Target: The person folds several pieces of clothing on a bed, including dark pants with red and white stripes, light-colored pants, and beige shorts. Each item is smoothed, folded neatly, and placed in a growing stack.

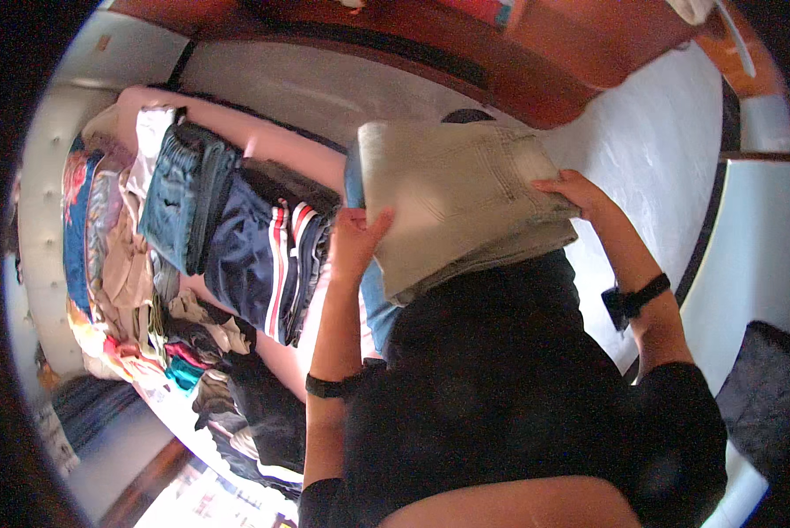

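Folded beige trousers (448, 198) with visible seam stitching are held up in front of my body. My left hand (357, 241) grips their left edge, thumb on top. At the right end, my right hand (576, 191) pinches the folded cloth, with the fingers underneath hidden. Blue denim (376, 297) shows just behind the trousers' left side; I cannot tell whether it is held too. Left of my left hand lie folded navy track trousers (243, 244) with red and white stripes. Beyond them is a stack of folded blue jeans (180, 191).
A bed with a pink sheet (289, 162) carries the clothes, including a loose heap of mixed garments (190, 336). Its tufted headboard (48, 218) stands at the left. Reddish wooden furniture (553, 59) lines the far side, and a dark mat (764, 396) lies at right.
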